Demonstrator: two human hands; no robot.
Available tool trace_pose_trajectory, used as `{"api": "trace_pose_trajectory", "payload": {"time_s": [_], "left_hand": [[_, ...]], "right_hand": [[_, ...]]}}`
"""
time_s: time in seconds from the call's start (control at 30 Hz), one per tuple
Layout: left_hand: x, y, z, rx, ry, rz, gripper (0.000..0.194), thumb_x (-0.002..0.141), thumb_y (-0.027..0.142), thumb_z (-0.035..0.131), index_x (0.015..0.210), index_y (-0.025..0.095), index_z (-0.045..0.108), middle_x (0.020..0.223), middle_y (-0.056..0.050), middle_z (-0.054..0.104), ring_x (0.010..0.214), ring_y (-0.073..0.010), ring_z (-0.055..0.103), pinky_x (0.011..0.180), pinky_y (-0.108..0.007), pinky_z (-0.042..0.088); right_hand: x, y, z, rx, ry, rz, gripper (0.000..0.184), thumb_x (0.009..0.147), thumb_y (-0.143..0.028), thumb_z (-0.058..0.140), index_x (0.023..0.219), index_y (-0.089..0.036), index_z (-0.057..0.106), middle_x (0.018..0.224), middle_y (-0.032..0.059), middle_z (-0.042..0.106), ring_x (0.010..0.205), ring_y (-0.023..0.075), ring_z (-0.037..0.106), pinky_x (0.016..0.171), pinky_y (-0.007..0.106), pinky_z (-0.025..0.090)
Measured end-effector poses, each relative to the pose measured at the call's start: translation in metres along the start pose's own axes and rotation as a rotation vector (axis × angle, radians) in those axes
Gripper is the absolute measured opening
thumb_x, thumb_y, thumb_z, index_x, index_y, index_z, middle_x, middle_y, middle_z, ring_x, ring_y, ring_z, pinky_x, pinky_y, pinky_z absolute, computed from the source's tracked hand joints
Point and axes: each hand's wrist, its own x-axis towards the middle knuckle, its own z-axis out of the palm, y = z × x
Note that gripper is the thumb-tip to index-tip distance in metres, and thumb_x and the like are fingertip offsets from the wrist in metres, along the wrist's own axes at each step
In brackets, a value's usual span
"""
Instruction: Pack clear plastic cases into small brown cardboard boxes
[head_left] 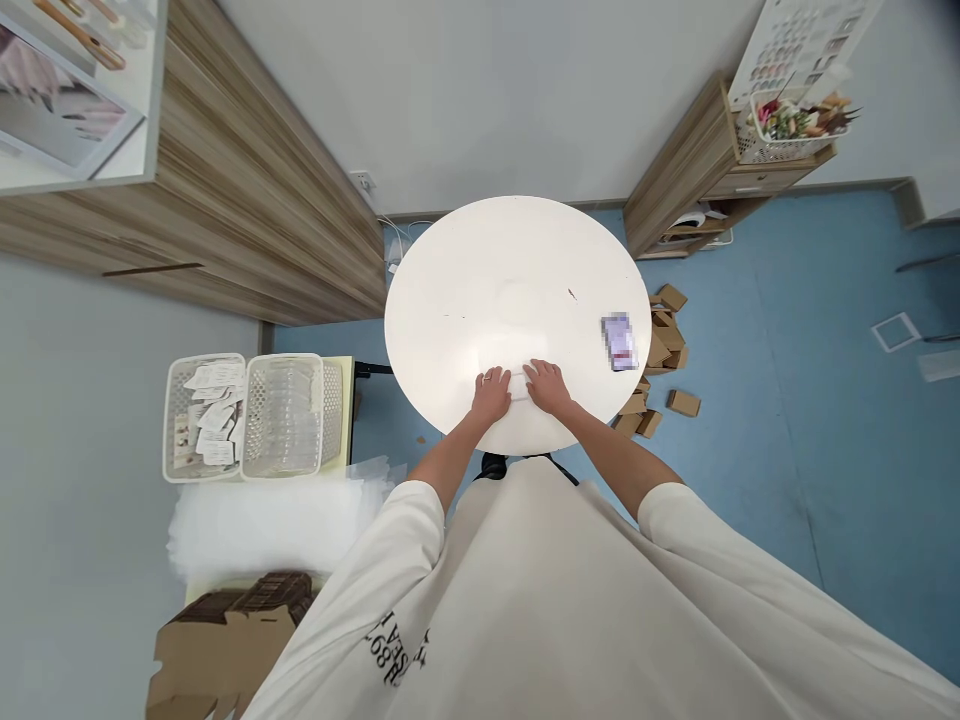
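Note:
Near the front edge of the round white table [517, 240], my left hand [493, 392] and my right hand [546, 385] lie a short way apart, with a ring on a left finger. Between them is a small whitish, partly see-through flat packet [519, 386]. The fingers of both hands are bent over its two ends, pressing it on the tabletop. Its exact kind is hard to make out against the white surface. To the right of my hands lies a purple thing, blurred out [619, 340].
At left, white baskets hold paper packets [217, 410] and clear plastic cases [283, 415]. Below them are whitish translucent sheets [274, 525] and flat brown cardboard [221, 660]. Small brown boxes [667, 335] lie on the floor at right. Wooden cabinets [285, 170] flank the table.

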Motion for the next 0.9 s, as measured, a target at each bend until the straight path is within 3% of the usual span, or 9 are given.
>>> {"api": "trace_pose_trajectory", "payload": {"time_s": [0.07,0.17,0.27,0.5,0.73,0.9], "left_hand": [[-0.006,0.004,0.003,0.003,0.038,0.041,0.056,0.093,0.017,0.045,0.149,0.019,0.041,0.160,-0.016,0.034,0.150,-0.0327,0.027,0.122,-0.052,0.016],[-0.013,0.013,0.005,0.007,0.028,0.117,0.059,0.091,0.012,0.042,0.150,0.019,0.041,0.162,-0.015,0.032,0.152,-0.0309,0.025,0.123,-0.052,0.014],[-0.014,0.023,0.006,0.037,-0.020,0.149,0.064,0.089,0.010,0.042,0.152,0.021,0.037,0.161,-0.014,0.035,0.150,-0.0300,0.028,0.121,-0.052,0.019],[-0.003,0.035,0.007,0.098,-0.071,0.101,0.068,0.091,0.010,0.041,0.157,0.022,0.031,0.156,-0.015,0.039,0.145,-0.0320,0.033,0.116,-0.050,0.026],[0.011,0.045,0.005,0.170,-0.125,0.027,0.069,0.091,0.015,0.045,0.158,0.021,0.031,0.150,-0.017,0.043,0.137,-0.0364,0.037,0.111,-0.051,0.030],[0.011,0.046,0.002,0.114,-0.112,0.001,0.073,0.091,0.014,0.043,0.161,0.017,0.022,0.148,-0.018,0.045,0.137,-0.0339,0.039,0.111,-0.048,0.030]], "right_hand": [[-0.010,0.005,0.001,0.060,0.068,0.165,0.051,0.099,-0.027,0.042,0.150,-0.019,0.042,0.155,0.0155,0.040,0.142,0.0316,0.032,0.115,0.047,0.023],[-0.022,0.012,0.006,0.182,0.087,0.461,0.051,0.099,-0.035,0.042,0.147,-0.018,0.041,0.147,0.0175,0.046,0.133,0.0325,0.041,0.108,0.046,0.032],[-0.027,0.016,0.012,0.276,0.066,0.618,0.048,0.097,-0.041,0.045,0.138,-0.017,0.046,0.136,0.0174,0.051,0.126,0.0327,0.047,0.101,0.045,0.037],[-0.021,0.005,0.023,0.267,0.118,0.700,0.040,0.090,-0.041,0.057,0.122,-0.019,0.048,0.129,0.0156,0.052,0.123,0.0318,0.045,0.099,0.042,0.035],[-0.019,-0.001,0.027,0.321,0.113,0.797,0.024,0.090,-0.036,0.057,0.107,-0.020,0.052,0.122,0.0138,0.054,0.119,0.0299,0.047,0.098,0.042,0.034],[-0.017,0.000,0.024,0.378,0.105,0.798,0.011,0.090,-0.031,0.055,0.093,-0.021,0.053,0.117,0.0120,0.057,0.116,0.0298,0.050,0.098,0.043,0.036]]}}
